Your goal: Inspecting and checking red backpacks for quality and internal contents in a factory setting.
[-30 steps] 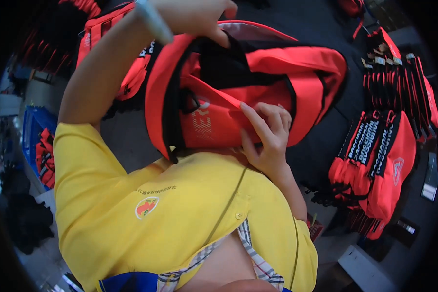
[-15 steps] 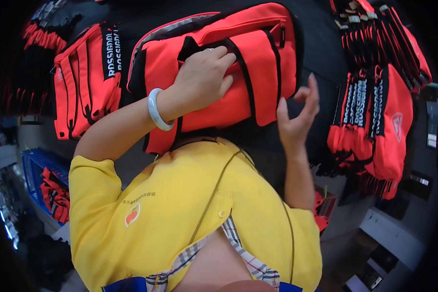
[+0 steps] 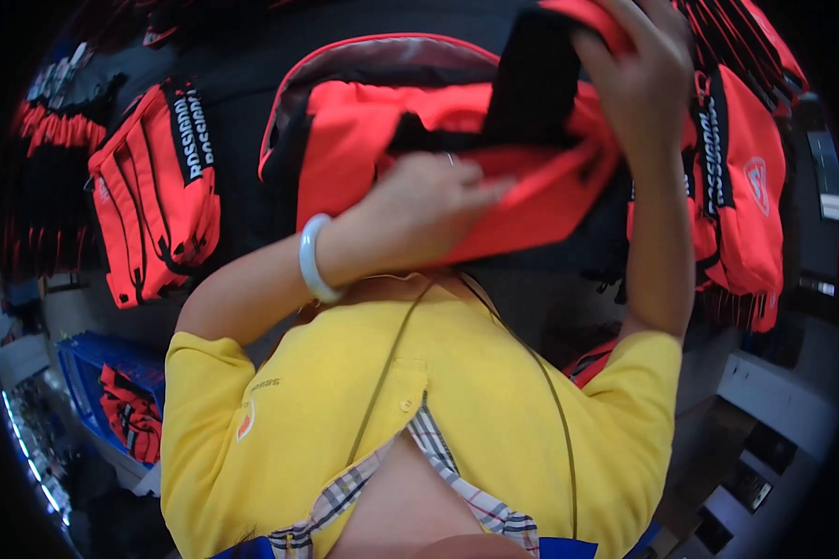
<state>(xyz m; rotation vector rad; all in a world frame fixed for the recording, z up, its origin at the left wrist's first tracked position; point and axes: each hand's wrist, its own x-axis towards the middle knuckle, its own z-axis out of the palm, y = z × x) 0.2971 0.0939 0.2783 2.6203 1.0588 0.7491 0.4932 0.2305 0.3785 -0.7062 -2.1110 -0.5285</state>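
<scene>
A red and black bag (image 3: 345, 177) lies before me on a dark work surface, its upper edge partly gaping to show a grey lining (image 3: 373, 51). My right hand (image 3: 643, 74) grips a red and black flap of the bag at the upper right and holds it raised, black underside showing. Over the bag's red front is my left hand (image 3: 429, 205), a pale bangle on its wrist. Motion smears its fingers, so whether they hold any fabric cannot be made out.
Another red bag with straps (image 3: 154, 191) lies at the left, a stack of red and black pieces (image 3: 51, 177) beyond it. More red bags (image 3: 750, 186) are piled at the right. Low on the left, a blue crate (image 3: 84, 373) holds red pieces.
My right hand has gone from beside the bag, fingers apart, up to its right side and lifted the flap. My left hand has shifted right and toward me across the front.
</scene>
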